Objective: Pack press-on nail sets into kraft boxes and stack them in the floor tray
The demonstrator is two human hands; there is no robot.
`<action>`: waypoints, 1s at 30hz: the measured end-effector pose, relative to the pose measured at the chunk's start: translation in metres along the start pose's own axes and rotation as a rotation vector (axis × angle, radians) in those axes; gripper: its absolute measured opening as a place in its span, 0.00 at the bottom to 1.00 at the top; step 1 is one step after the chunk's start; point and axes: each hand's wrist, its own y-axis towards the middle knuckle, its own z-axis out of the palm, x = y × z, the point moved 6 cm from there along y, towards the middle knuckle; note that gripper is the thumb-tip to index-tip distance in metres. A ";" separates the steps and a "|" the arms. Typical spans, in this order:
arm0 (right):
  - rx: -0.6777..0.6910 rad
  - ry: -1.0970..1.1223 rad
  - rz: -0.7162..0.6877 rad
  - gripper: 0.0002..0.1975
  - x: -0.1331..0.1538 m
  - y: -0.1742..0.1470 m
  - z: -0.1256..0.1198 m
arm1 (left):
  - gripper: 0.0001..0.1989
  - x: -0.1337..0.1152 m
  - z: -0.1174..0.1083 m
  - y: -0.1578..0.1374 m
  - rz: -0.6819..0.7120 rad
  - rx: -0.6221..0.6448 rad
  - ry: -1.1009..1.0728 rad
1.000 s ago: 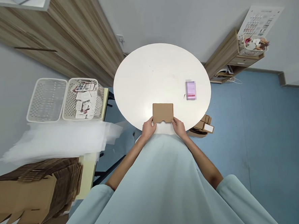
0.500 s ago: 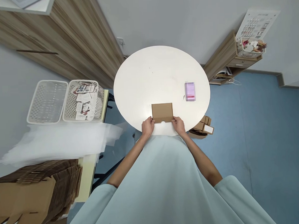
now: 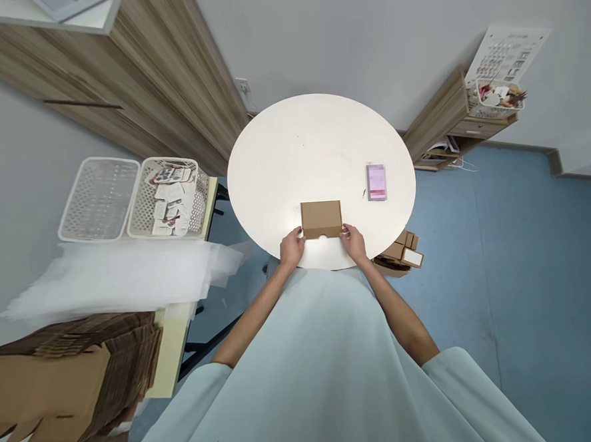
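A small brown cardboard box (image 3: 321, 218) lies closed on the white oval table (image 3: 315, 133), close to its front edge. My left hand (image 3: 292, 248) is at the box's front left corner, fingers curled against its side. At the front right corner, my right hand (image 3: 353, 244) pinches the box's other side with thumb and fingertips. Between them the two hands grip the box, its front notch facing me. To the right on the table lies a flat item with a blurred pinkish-purple face (image 3: 376, 181).
On the left side table (image 3: 166, 362) are white plastic baskets (image 3: 98, 199), one holding cards, a pile of translucent sheets (image 3: 113, 275) and stacked flattened cardboard (image 3: 55, 389). Several cardboard boxes (image 3: 400, 251) sit low at the right. A wooden shelf unit (image 3: 444, 115) stands by the wall.
The box has shifted very slightly away from me, with both hands still at its front corners. The whole view has tilted a little.
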 end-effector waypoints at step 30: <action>0.092 0.416 -0.078 0.30 0.026 -0.037 -0.032 | 0.26 -0.005 -0.039 -0.034 0.085 0.086 -0.298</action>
